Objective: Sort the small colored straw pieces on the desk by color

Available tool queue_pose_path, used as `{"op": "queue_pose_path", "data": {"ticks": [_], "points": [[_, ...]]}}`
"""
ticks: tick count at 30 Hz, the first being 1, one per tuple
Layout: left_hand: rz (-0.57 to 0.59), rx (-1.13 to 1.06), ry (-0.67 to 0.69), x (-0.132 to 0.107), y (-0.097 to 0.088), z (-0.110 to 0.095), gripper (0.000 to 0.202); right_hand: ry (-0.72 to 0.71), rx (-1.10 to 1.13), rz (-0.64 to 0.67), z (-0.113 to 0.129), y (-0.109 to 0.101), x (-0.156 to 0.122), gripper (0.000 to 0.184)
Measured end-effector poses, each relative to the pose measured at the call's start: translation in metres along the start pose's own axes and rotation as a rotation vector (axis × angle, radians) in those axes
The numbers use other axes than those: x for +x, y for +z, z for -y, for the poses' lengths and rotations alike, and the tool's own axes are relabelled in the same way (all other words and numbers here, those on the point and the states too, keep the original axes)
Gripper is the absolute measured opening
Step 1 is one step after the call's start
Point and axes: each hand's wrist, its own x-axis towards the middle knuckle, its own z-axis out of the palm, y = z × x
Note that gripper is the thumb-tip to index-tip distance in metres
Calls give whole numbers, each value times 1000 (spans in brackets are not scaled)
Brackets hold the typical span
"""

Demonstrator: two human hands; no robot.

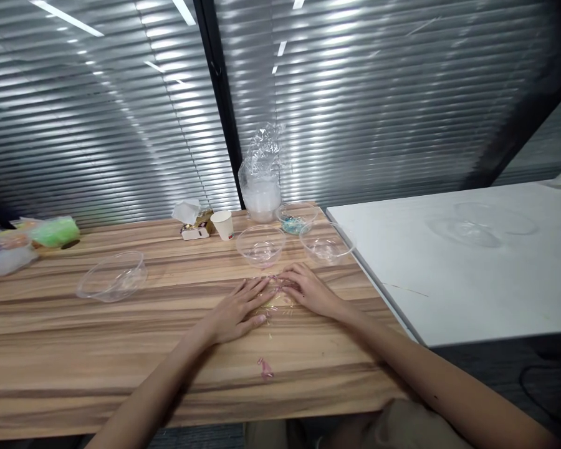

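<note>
My left hand (240,312) lies nearly flat on the wooden table, fingers stretched out and thumb apart. Across from it, my right hand (311,291) rests with bent fingers, its fingertips on the tabletop and a gap between thumb and forefinger. Small shiny pink and yellow bits (273,305) lie scattered between and below the two hands; their exact kind is too small to tell. Nearer the front edge is a separate pink scrap (265,368). Just beyond my fingers stand two clear plastic bowls, one at the left (262,248) and one at the right (326,246).
Farther back are a bowl of blue bits (293,224), a bagged stack of bowls (262,196), a paper cup (223,224) and a tissue box (196,226). Another clear bowl (115,279) and colourful bags (51,234) sit left. A white table (458,280) adjoins at right.
</note>
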Motion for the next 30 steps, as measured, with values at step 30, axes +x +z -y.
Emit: {"op": "queue_pose_path", "data": {"ticks": [30], "points": [[-446, -171, -156, 10, 7, 24, 25, -51, -23, -42, 4, 30, 31, 9]]}}
